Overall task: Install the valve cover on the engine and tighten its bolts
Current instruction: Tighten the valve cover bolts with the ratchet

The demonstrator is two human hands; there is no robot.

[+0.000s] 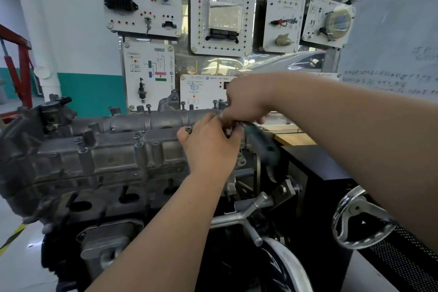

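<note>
Both grips are gathered at the right end of the mounted valve cover (113, 159), the right grip (246, 102) closed on a green-handled tool (263, 144) slanted toward the person, the left grip (211, 147) curled on something hidden.

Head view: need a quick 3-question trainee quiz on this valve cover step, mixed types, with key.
1. True or false: the bolts along the far edge of the valve cover are all fully seated.
2. Multiple choice: the left hand and right hand meet at A) the cover's left end in view, B) its right end in view, C) the wall panels behind.
3. Fill in: the handle of the tool below the right hand is ____.
Key: 1 false, they stand raised with shanks showing; 2 B; 3 green.
</note>
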